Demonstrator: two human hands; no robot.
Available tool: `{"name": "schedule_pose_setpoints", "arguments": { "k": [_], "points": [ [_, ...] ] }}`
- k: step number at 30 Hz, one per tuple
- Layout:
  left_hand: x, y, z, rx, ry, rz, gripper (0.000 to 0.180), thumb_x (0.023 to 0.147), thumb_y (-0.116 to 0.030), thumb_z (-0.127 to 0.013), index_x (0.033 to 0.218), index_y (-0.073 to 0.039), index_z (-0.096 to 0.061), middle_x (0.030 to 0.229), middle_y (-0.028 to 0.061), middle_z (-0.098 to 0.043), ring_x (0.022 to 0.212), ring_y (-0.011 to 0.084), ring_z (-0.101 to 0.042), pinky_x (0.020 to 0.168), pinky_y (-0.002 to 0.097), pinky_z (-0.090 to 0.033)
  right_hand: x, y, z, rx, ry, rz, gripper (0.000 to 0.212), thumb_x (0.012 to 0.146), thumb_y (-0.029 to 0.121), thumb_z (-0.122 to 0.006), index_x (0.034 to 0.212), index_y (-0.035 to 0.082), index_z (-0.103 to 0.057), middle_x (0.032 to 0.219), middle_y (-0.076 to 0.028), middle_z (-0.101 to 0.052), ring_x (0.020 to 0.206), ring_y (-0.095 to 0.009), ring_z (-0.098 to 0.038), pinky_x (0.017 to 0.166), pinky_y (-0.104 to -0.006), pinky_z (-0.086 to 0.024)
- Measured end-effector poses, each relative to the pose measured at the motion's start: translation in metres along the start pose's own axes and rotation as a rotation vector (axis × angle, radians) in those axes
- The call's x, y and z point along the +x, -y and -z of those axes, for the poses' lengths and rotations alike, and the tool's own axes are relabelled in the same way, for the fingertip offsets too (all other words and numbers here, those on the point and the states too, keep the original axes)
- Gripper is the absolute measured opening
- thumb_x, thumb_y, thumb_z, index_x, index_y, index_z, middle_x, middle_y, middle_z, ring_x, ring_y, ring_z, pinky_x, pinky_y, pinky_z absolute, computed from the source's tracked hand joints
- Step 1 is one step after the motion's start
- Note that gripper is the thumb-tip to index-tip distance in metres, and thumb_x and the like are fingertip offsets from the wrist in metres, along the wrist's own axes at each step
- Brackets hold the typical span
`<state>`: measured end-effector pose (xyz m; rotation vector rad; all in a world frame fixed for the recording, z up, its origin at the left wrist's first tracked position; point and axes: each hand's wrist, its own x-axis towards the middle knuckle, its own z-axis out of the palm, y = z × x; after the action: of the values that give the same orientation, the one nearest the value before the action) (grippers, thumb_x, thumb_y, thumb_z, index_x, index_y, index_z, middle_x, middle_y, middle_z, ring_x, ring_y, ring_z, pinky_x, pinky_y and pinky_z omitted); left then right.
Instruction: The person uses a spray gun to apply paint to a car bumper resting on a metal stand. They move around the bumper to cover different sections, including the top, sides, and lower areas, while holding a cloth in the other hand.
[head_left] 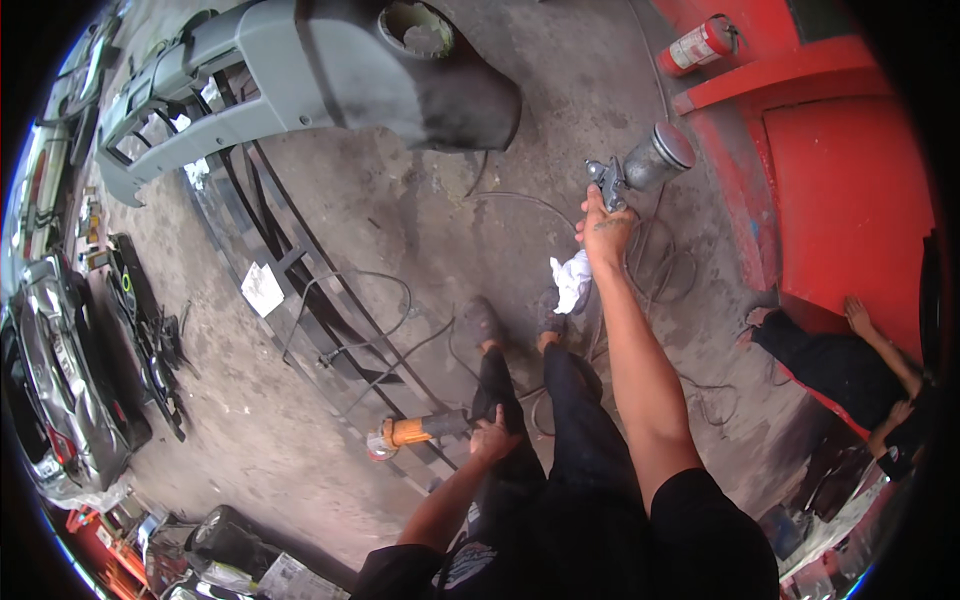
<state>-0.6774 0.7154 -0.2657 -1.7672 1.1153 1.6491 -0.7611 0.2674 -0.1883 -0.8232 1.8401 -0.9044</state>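
My right hand [607, 235] reaches forward, wrapped round the handle of a spray gun [607, 185]. A grey metal cup with a round lid [658, 158] sits on the gun, tilted to the right. Just below this hand is a crumpled white cloth or paper [571, 282]; whether the hand touches it I cannot tell. Low beside my dark trousers, my left hand [492, 438] has a finger stretched out and seems to hold nothing. Close to it lies an orange angle grinder [412, 431] on a metal stand. A grey car bumper [280, 75] rests at the stand's far end.
The long metal stand [325, 285] has cables looped over it. Hoses [672, 275] coil on the concrete floor to the right. A red fire extinguisher [697, 46] stands near red panels [850, 190]. Another person [850, 370] is at the right. Car parts [70, 370] line the left.
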Motion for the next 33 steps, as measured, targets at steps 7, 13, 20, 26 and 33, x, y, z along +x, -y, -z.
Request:
{"name": "schedule_pose_setpoints", "arguments": {
  "k": [7,13,20,26,33],
  "points": [
    [-0.003,0.004,-0.003,-0.09,0.025,0.043,0.097,0.09,-0.07,-0.063,0.168,-0.03,-0.022,0.148,0.032,-0.045,0.132,0.0523,-0.053,0.105,0.0575,-0.048,-0.071,0.051,-0.05,0.092,0.207,0.025,0.026,0.099,0.024,-0.069,0.099,-0.002,-0.069,0.076,-0.01,-0.069,0.049,-0.015,-0.058,0.042,-0.032,-0.045],
    [-0.021,-0.003,0.002,-0.192,0.021,0.061,0.086,0.093,-0.069,-0.058,0.166,-0.034,-0.028,0.153,0.0293,-0.04,0.139,0.0523,-0.046,0.107,0.0614,-0.045,-0.136,0.109,-0.111,0.092,0.612,0.194,0.031,0.098,0.029,-0.072,0.104,-0.001,-0.068,0.065,-0.005,-0.062,0.056,-0.014,-0.061,0.055,-0.0359,-0.048],
    [-0.055,0.005,0.004,-0.27,-0.103,-0.067,0.073,0.099,-0.06,-0.056,0.163,-0.031,-0.035,0.157,0.0318,-0.037,0.138,0.0555,-0.045,0.109,0.0605,-0.045,-0.132,0.113,-0.097,0.11,0.493,0.249,0.031,0.1,0.03,-0.07,0.104,0.0,-0.068,0.068,-0.002,-0.061,0.052,-0.011,-0.056,0.046,-0.0303,-0.044],
    [-0.072,0.023,-0.008,-0.272,-0.219,-0.298,0.056,0.101,-0.048,-0.058,0.148,-0.016,-0.056,0.145,0.0313,-0.054,0.132,0.0513,-0.053,0.107,0.0576,-0.047,-0.12,0.134,-0.096,0.165,0.26,0.053,0.032,0.102,0.027,-0.066,0.107,-0.005,-0.065,0.084,-0.009,-0.067,0.05,-0.012,-0.054,0.043,-0.0283,-0.047],
    [-0.152,0.001,0.128,-0.745,-0.311,-0.53,0.035,0.102,-0.029,-0.065,0.123,-0.001,-0.071,0.108,0.0211,-0.074,0.098,0.0316,-0.073,0.089,0.0392,-0.055,-0.134,0.203,-0.181,0.165,0.446,0.272,0.035,0.099,0.029,-0.071,0.085,-0.003,-0.068,0.066,-0.007,-0.065,0.048,-0.015,-0.06,0.041,-0.0303,-0.048]
  ]
}}
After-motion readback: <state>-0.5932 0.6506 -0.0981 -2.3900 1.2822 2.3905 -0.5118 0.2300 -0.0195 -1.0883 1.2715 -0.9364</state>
